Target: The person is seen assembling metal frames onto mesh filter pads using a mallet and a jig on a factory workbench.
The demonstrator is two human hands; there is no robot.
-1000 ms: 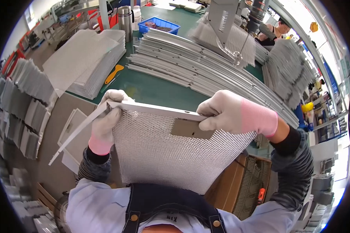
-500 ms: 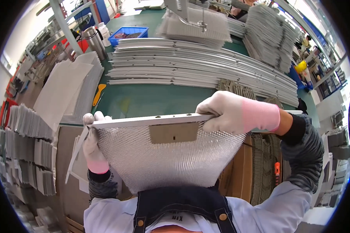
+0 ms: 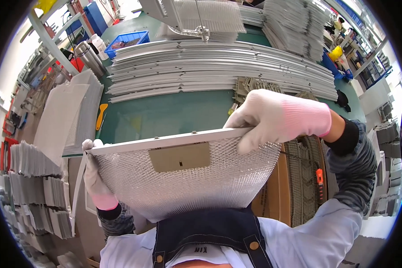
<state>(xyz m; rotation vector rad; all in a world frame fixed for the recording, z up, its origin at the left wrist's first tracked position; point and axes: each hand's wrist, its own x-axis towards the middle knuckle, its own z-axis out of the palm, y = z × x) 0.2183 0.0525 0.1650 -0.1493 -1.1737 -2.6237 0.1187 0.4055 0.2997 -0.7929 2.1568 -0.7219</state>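
I hold a silvery metal mesh panel (image 3: 187,190) up in front of my apron, its top edge sitting in a white metal frame strip (image 3: 172,140). A flat tan plate (image 3: 179,157) with a small slot lies against the mesh just below the strip. My left hand (image 3: 96,172), in a white glove with a pink cuff, is closed round the panel's left corner. From that corner the strip's bent end (image 3: 78,192) hangs down. My gloved right hand (image 3: 272,117) pinches the strip and mesh near the right end, thumb below and fingers above; its fingertips are partly hidden.
Behind the panel, a green table (image 3: 165,111) carries a long pile of metal strips (image 3: 210,67), tan plates (image 3: 254,87), a yellow scraper (image 3: 101,117) and a blue bin (image 3: 140,36). White sheets (image 3: 67,116) are stacked left. An orange-handled tool (image 3: 320,177) lies by a carton (image 3: 279,192) at right.
My right hand has shifted right along the strip, farther from the tan plate. The left hand keeps its hold on the corner. The whole view has turned slightly, moving the table leftward.
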